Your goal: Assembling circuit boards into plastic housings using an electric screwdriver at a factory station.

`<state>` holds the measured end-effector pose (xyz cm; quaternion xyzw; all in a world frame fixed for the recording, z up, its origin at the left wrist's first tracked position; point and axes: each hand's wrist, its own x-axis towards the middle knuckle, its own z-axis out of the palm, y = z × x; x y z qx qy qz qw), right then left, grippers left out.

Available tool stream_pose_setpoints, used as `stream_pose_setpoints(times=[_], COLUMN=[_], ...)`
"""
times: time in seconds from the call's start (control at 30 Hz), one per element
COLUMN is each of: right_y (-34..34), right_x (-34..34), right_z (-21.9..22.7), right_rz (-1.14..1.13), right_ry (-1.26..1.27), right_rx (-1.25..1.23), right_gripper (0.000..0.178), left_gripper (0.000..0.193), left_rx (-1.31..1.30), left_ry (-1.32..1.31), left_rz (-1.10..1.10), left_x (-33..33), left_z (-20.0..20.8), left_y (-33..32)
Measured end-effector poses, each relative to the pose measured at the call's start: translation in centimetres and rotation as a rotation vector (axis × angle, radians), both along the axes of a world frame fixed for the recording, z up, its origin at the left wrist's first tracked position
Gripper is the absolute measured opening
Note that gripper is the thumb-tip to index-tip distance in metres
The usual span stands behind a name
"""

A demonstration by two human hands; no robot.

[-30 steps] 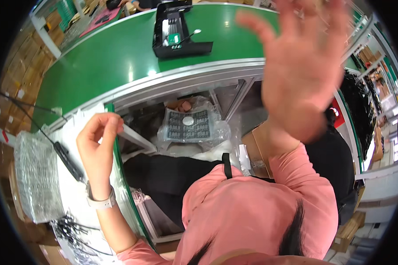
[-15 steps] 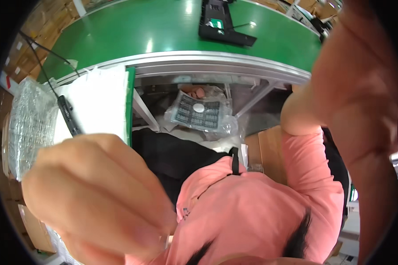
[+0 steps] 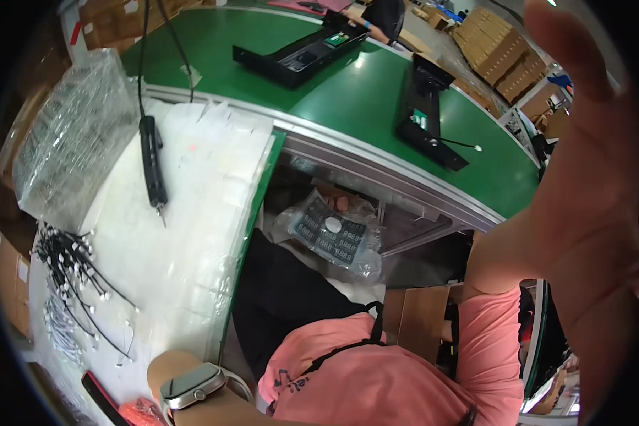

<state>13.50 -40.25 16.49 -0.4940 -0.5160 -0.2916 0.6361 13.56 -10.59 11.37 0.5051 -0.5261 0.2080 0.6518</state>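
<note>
My right hand (image 3: 582,149) looms large along the right edge, close to the camera. Its thumb is stretched upward, the other fingers are out of sight, and nothing shows in its grip. At the lower left, my left hand (image 3: 167,365) is mostly hidden behind a wristwatch (image 3: 194,385) with a pale strap, so its fingers cannot be seen. It is over the near end of a white-covered worktable (image 3: 184,284). Farther up that table, a black electric screwdriver (image 3: 151,162) hangs from its cable, bit downward.
Black plastic housings (image 3: 291,67) (image 3: 426,106) with small green boards lie on the green belt (image 3: 358,92). Black cables with white connectors (image 3: 71,266) and a plastic-wrapped stack (image 3: 74,142) line the table's left. Below sit bagged dark panels (image 3: 326,231) and a carton (image 3: 422,316). A co-worker's arm (image 3: 380,30) shows beyond.
My left hand has dropped from close in front of the camera to the lower left. The view has swung, revealing more worktable and a second housing. My right hand stays close, with its thumb now showing.
</note>
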Motion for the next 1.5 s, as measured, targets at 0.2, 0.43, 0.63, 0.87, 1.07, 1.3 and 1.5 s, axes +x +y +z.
stream_pose_setpoints(times=[0.2,0.43,0.63,0.87,1.07,1.3,1.5], right_y=[2.4,0.9,-7.6,-3.7,-2.3,-7.5,-6.5], right_x=[0.5,2.0,1.7,20.6,41.3,49.5,46.9], right_z=[-0.3,0.4,0.5,-1.0,-14.9,-19.7,-22.5], right_rz=[0.058,0.077,-0.034,-0.118,-1.467,-0.89,-1.011], right_ry=[0.004,-0.04,0.066,0.427,0.767,1.496,1.238], right_rx=[-0.006,0.058,0.146,-0.177,-0.757,-0.493,-0.298], right_gripper=[0.068,0.071,0.074,0.049,0.068,0.042,0.025], left_gripper=[0.019,0.021,0.023,0.025,0.027,0.03,0.032], left_rx=[-0.058,-0.058,-0.021,-0.114,-0.192,-0.274,-0.374], left_ry=[-0.028,-0.115,-0.041,-0.101,-0.177,-0.224,-0.283], left_rz=[0.117,0.199,0.148,0.38,0.551,0.773,0.929], left_x=[0.1,-1.0,-1.7,-3.1,-3.9,-5.1,-7.1], left_z=[-0.8,0.6,1.1,1.5,1.4,-0.1,-1.6], left_y=[2.0,-1.4,-3.5,-2.4,-0.4,1.1,0.4])
